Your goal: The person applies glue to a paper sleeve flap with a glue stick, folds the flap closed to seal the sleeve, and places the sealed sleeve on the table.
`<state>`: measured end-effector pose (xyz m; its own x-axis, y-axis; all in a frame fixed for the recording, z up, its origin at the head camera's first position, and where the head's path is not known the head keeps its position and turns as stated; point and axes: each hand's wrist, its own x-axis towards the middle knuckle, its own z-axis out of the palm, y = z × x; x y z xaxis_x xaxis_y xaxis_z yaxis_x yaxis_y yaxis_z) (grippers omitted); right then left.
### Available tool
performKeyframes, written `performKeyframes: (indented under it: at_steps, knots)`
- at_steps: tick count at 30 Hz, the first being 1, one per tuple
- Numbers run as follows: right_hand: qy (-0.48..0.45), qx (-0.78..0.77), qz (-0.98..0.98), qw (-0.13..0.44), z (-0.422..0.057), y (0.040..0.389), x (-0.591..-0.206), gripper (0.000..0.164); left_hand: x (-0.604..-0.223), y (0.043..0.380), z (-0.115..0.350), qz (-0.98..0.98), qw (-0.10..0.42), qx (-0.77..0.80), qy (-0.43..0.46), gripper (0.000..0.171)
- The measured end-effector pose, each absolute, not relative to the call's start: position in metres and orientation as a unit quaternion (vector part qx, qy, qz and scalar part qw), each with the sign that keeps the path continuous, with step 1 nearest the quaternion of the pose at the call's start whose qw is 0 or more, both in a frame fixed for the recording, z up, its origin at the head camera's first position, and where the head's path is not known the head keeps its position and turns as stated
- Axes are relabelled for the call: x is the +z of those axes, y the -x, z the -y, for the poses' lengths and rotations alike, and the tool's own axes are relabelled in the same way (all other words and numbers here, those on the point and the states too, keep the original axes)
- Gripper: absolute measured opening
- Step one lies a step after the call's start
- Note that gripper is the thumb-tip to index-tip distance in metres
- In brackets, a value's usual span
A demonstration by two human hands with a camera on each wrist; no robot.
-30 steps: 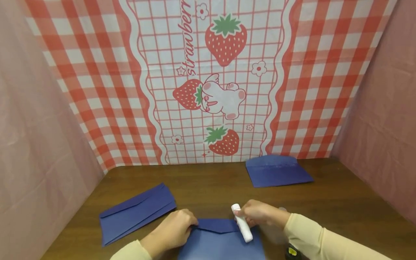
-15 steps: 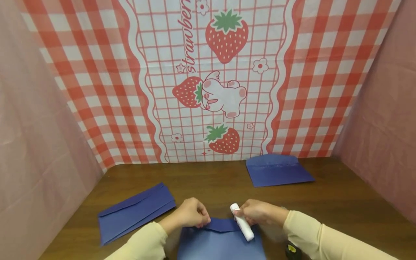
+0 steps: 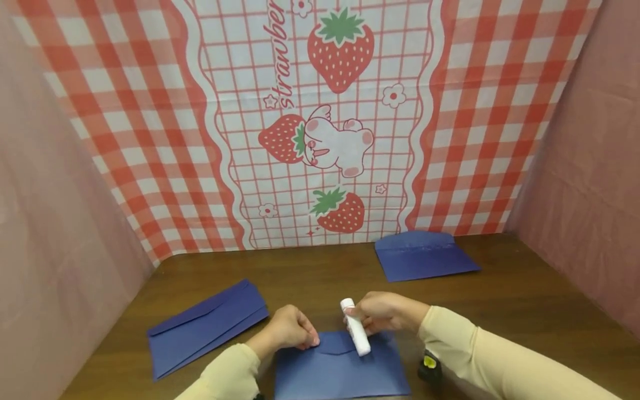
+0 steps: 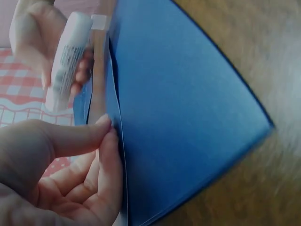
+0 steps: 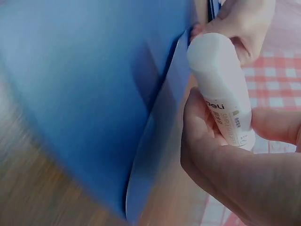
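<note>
Since the earliest frame, the left hand point(image 3: 292, 328) has been brought inward along the top edge of the middle envelope point(image 3: 342, 375), and the glue stick point(image 3: 356, 329) has been shifted a little leftward, nearer the tip of the flap point(image 3: 334, 343). At the far left, overlapping blue envelopes point(image 3: 212, 325) are laid aslant on the table point(image 3: 310, 283), perhaps set there to be kept out of the working area. Next to them, the left hand is closed narrowly, thumb against forefinger, with the edge of the flap apparently pinched between; the paper is probably steadied this way. The middle envelope is laid flat in front of the person, its flap folded over the body but with the edge slightly lifted, as is seen from both wrists. Above its right half, the glue stick is held slanted, wrapped by the curled fingers and thumb of the right hand point(image 3: 387, 311), likely so that its lower end can be aimed at the paper; whether it is capped cannot be told. At the far right, another envelope point(image 3: 425, 264) is placed at the back, its flap spread toward the strawberry cloth point(image 3: 340, 141).
</note>
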<state>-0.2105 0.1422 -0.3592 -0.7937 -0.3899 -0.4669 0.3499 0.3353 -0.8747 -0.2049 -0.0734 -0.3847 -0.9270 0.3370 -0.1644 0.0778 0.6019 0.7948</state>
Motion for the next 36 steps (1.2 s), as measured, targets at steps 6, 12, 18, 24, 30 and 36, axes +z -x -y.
performKeyframes:
  at_steps: [6, 12, 18, 24, 30, 36]
  knots:
    - [0.000, -0.527, -0.797, 0.294, -0.123, 0.204, -0.371, 0.023, -0.389, 0.199, 0.067, -0.877, 0.139, 0.447, -0.111, 0.005]
    - [0.019, -0.477, -0.842, 0.251, -0.121, 0.183, -0.386, 0.023, -0.400, 0.190, 0.054, -0.862, 0.136, 0.474, -0.120, 0.005]
    - [0.059, -0.549, -0.772, 0.315, -0.131, 0.188, -0.392, 0.028, -0.404, 0.186, 0.039, -0.869, 0.102, 0.469, -0.123, 0.010]
    - [0.076, -0.601, -0.722, 0.333, -0.140, 0.200, -0.378, 0.029, -0.397, 0.194, 0.040, -0.901, 0.035, 0.410, -0.138, 0.010]
    - [0.037, -0.507, -0.817, 0.274, -0.154, 0.211, -0.362, 0.025, -0.388, 0.202, 0.044, -0.900, 0.040, 0.408, -0.147, 0.009]
    - [0.019, -0.463, -0.847, 0.261, -0.163, 0.210, -0.372, 0.020, -0.389, 0.202, 0.047, -0.886, 0.086, 0.435, -0.136, 0.009]
